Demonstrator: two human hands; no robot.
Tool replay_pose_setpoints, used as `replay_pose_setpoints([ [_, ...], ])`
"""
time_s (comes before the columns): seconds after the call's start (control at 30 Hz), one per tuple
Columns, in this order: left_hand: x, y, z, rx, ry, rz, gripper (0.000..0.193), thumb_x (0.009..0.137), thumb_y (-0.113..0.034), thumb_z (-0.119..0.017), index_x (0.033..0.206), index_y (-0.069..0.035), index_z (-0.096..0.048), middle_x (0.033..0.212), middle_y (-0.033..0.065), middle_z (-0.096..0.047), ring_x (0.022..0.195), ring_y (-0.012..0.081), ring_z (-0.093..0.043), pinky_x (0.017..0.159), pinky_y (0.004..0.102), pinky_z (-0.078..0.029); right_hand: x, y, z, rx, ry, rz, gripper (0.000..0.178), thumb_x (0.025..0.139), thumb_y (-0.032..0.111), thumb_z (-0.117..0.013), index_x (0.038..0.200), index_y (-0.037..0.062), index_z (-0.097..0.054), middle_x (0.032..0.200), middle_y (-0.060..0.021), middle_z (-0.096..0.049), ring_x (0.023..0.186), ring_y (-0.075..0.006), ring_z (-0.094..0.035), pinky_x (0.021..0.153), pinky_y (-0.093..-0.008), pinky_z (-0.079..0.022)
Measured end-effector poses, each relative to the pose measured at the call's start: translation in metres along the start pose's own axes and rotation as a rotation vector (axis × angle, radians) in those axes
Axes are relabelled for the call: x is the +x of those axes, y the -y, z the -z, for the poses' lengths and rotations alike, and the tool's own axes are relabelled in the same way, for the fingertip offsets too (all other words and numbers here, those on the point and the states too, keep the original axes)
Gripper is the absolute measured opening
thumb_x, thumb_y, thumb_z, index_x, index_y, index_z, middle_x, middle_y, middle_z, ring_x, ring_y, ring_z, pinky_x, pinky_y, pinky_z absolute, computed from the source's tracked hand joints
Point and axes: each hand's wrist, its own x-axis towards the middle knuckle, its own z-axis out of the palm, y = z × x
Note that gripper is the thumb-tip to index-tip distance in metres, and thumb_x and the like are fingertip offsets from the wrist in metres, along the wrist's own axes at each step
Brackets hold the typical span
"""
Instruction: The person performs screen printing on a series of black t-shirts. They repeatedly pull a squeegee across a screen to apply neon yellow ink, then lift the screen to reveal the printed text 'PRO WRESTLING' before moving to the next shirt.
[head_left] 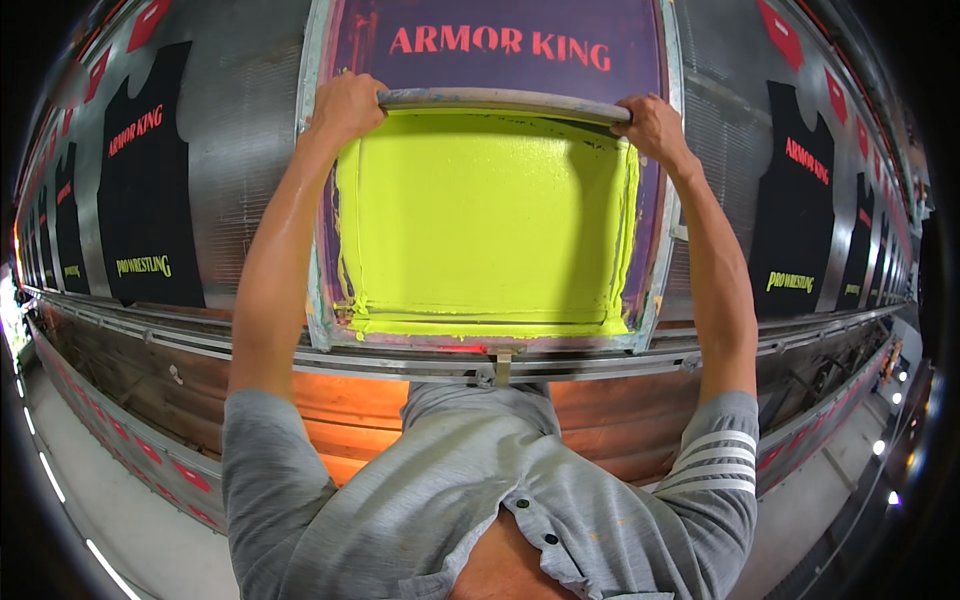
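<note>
Both my arms reach forward over a screen printing frame (667, 255) that lies flat on the long table. A squeegee (500, 98) with a long pale handle spans the mesh from side to side. My left hand (347, 107) is closed round its left end, and my right hand (655, 130) grips its right end. Bright yellow-green ink (470, 215) coats the mesh on my side of the squeegee, with thicker ridges along the sides and near edge. Beyond it the purple mesh (470, 75) carries red lettering. The squeegee's blade is mostly hidden under its handle.
Black printed garment pieces (155, 190) lie along the table to the left, and more black pieces (795, 200) to the right. A metal rail (600, 366) with a small bracket (504, 368) runs along the near edge. Lower down, an orange glow lights a panel (350, 420).
</note>
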Motion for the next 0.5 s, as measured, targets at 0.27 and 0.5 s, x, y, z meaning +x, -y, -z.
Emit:
replay_pose_setpoints([
  [0.27, -0.141, -0.025, -0.050, -0.013, -0.007, 0.054, 0.039, 0.069, -0.007, -0.065, 0.105, -0.016, -0.078, 0.082, 0.0147, -0.073, 0.076, 0.0342, -0.071, 0.070, 0.0452, -0.056, -0.120, 0.042, -0.045, 0.010, -0.086, 0.079, 0.019, 0.075, 0.005, -0.072, 0.094, 0.0085, -0.075, 0.089, -0.0077, -0.070, 0.089, -0.0281, -0.068, 0.112, -0.0458, -0.042],
  [0.5, -0.315, -0.063, -0.100, -0.165, -0.136, 0.016, 0.042, 0.066, 0.002, -0.063, 0.104, -0.010, -0.075, 0.102, 0.0120, -0.074, 0.088, 0.0312, -0.071, 0.073, 0.0417, -0.057, -0.286, 0.100, -0.090, 0.084, -0.108, 0.065, 0.028, 0.069, -0.003, -0.065, 0.093, 0.0097, -0.074, 0.084, -0.0091, -0.066, 0.091, -0.0294, -0.067, 0.110, -0.0462, -0.044],
])
